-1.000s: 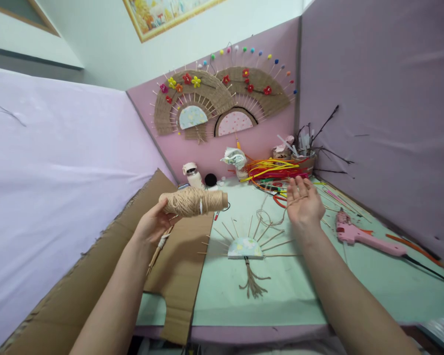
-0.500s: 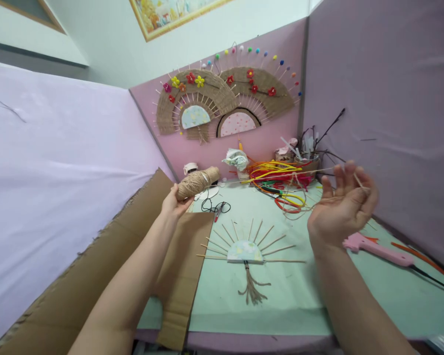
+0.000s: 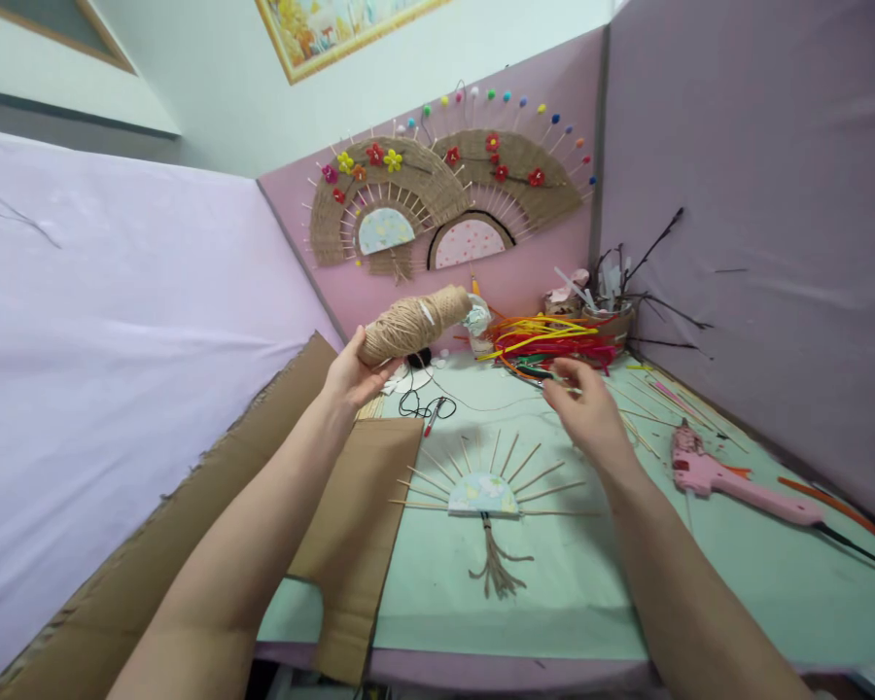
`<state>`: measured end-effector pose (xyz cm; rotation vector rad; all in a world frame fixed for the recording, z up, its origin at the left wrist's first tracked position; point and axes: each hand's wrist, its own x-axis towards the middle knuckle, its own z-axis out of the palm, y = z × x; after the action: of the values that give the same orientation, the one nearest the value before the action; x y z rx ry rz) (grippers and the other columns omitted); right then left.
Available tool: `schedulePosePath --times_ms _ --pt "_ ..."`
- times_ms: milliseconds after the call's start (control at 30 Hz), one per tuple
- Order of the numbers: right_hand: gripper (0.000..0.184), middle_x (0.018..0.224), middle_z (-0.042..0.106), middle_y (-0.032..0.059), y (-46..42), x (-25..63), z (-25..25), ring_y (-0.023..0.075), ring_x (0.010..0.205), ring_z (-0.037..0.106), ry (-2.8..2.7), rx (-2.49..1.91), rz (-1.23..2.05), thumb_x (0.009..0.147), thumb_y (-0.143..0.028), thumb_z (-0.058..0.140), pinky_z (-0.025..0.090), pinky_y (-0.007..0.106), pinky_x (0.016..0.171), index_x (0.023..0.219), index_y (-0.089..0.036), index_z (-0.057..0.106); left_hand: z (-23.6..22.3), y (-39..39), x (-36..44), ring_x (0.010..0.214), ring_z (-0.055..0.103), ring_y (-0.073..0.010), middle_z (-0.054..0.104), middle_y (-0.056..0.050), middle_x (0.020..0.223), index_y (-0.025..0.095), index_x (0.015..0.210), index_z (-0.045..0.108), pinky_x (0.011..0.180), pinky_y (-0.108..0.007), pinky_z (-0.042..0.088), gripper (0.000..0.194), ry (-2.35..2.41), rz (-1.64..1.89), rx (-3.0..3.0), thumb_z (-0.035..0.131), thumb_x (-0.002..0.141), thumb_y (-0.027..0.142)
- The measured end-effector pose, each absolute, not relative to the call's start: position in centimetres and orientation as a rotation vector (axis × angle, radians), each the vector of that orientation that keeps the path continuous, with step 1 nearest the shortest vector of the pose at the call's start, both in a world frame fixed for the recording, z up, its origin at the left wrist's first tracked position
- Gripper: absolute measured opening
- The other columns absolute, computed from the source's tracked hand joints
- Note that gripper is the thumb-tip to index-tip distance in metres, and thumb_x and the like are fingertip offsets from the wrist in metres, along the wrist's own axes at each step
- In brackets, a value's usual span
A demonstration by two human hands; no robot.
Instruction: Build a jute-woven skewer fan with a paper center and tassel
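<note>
My left hand [image 3: 357,374] is wrapped round the lower end of a spool of jute twine [image 3: 415,326], held tilted above the table. A thin slack strand [image 3: 473,404] droops from the spool side toward my right hand [image 3: 587,408]. That hand is closed, fingers curled and thumb bent in, apparently on the strand; the fingertips partly hide it. Below and between my hands lies a small fan frame [image 3: 483,494]: a patterned half-disc with thin sticks radiating from it. A twine tassel [image 3: 502,569] hangs from its straight edge.
A pink glue gun [image 3: 744,491] lies at the right. Pliers [image 3: 532,372] and red and yellow pipe cleaners [image 3: 554,335] lie behind my right hand. Cut cardboard [image 3: 365,535] covers the left. Finished twine fans [image 3: 394,185] hang on the back panel; branches [image 3: 652,248] stand in the corner.
My right hand has moved left and inward, closer to the spool, and the taut twine has gone slack. My left hand has shifted the spool slightly right and up.
</note>
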<state>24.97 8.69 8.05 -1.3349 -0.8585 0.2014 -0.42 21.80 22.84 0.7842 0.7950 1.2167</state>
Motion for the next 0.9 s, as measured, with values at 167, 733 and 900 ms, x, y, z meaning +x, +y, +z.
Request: schedulePosePath --times_ms 167,733,900 --pt "0.055 0.123 0.054 0.0128 9.4 25.1 7.4 0.0352 0.117 0.05 -1.009 -1.583 0.068 0.062 -0.027 0.068 0.039 0.058 0.102 0.117 -0.024 0.064 20.6 18.2 2.4 0.098 0.067 -0.0258 0.067 -0.013 0.109 0.016 0.102 0.064 0.09 -0.045 0.058 0.017 0.772 1.189 0.798 0.058 0.094 0.03" --pt "0.041 0.106 0.068 0.0016 10.4 23.3 10.6 0.0189 0.087 0.067 -0.658 -0.695 0.955 0.076 -0.057 0.071 0.059 0.04 0.077 0.102 -0.027 0.059 14.7 15.5 2.5 0.102 0.066 -0.0231 0.071 -0.01 0.108 0.019 0.102 0.07 0.097 -0.04 0.052 0.026 0.62 1.072 1.063 0.074 0.081 0.034" --pt "0.035 0.087 0.066 -0.002 10.4 23.5 10.5 0.0143 0.078 0.063 -0.547 -0.637 0.781 0.075 -0.05 0.073 0.055 0.029 0.07 0.094 -0.023 0.062 14.0 16.8 0.6 0.104 0.065 -0.0263 0.07 -0.013 0.111 0.016 0.078 0.07 0.084 -0.034 0.054 0.043 0.533 0.929 1.265 0.075 0.073 0.058"
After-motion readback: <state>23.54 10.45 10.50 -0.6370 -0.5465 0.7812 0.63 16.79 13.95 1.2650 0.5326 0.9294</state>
